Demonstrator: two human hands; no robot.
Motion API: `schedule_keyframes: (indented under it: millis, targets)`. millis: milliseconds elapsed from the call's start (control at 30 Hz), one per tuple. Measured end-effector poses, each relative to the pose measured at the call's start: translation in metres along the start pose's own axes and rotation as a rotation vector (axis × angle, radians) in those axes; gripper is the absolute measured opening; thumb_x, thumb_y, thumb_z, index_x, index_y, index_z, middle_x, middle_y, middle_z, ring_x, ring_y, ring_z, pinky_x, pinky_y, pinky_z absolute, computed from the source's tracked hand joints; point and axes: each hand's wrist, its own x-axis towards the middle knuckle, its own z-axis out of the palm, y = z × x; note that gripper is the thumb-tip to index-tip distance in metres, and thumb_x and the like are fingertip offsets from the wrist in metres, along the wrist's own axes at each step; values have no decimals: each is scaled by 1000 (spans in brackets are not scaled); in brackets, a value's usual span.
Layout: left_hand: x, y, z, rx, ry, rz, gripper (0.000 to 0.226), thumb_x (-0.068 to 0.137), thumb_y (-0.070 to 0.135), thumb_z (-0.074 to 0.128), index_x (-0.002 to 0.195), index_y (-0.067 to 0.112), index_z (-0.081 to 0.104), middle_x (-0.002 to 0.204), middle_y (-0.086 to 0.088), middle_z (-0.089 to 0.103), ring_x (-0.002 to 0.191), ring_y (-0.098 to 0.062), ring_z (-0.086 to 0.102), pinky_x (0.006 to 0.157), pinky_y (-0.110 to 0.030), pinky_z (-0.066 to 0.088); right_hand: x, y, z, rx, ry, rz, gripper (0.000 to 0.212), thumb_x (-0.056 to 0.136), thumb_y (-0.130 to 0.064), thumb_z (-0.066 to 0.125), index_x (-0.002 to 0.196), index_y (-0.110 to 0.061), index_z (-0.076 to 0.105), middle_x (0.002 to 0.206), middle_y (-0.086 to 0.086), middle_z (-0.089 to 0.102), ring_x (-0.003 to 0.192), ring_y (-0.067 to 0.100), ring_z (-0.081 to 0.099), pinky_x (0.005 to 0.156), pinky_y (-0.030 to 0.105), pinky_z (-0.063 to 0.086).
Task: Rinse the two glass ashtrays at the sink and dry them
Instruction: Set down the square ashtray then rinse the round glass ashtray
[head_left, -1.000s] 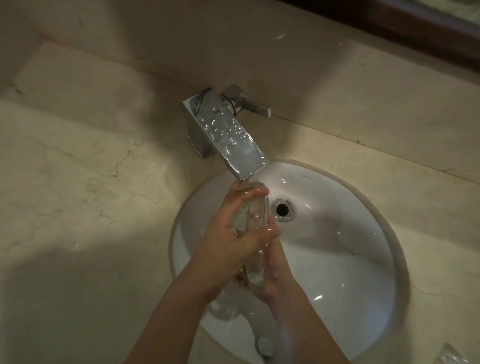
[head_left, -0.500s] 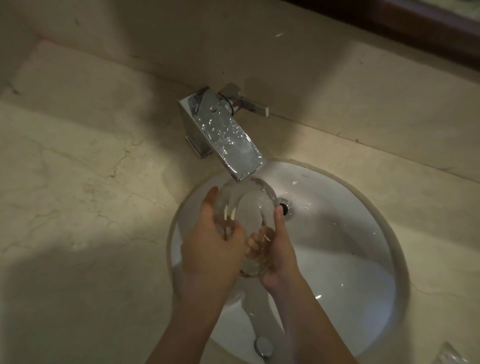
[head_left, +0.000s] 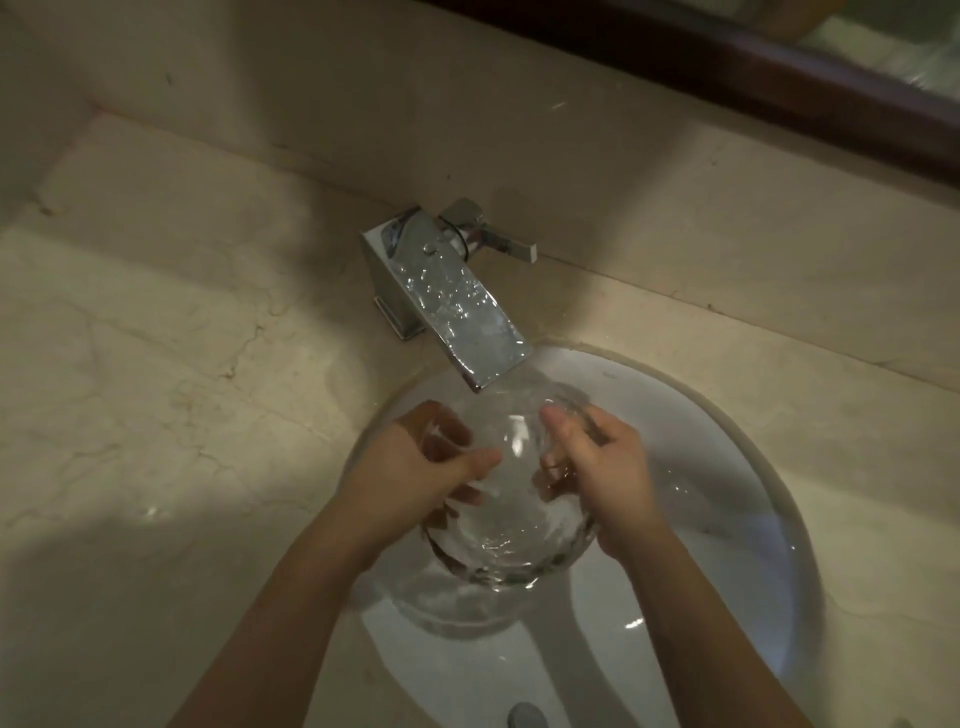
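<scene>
Here, both hands' grip pinches the ashtray (head_left: 511, 499) over a white sink (head_left: 727, 467) in marble.

Ahead of me a square chrome faucet (head_left: 457, 312) stands on the beige marble countertop (head_left: 156, 389), its flat, open spout wet and glinting, slanting down towards me and to my right. Its short lever handle (head_left: 493, 236) sticks out to the right behind it, close to the matching stone backsplash (head_left: 363, 104). A thin dark crack (head_left: 244, 348) runs through the counter left of the faucet, and a dark wooden frame (head_left: 727, 67) crosses the top right corner above the backsplash.
</scene>
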Motion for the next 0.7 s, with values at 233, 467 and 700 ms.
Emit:
schedule_keyframes:
  millis: [233,467,700]
  targets:
    - [-6,-23,1,3,234,214,25,77,25,90,84,27,66,76,-7,76,66,-29,78,65,-42,64,20,-24,8,-254,-274,-216,33,59,-44,89,80,-24,72,66,1,67,59,23,66,59,38,56]
    - [-20,-51,20,32,516,178,48,62,72,78,89,35,65,79,9,77,78,-22,78,77,-50,62,16,0,8,-28,-188,-113,65,80,-79,66,113,-24,76,110,2,81,92,17,78,80,32,61]
    - [-45,-56,46,-20,524,61,82,45,101,59,95,36,61,77,19,76,79,-20,76,79,-48,61,2,30,21,267,-30,262,124,61,-96,59,120,13,66,99,40,64,91,40,65,83,47,54]
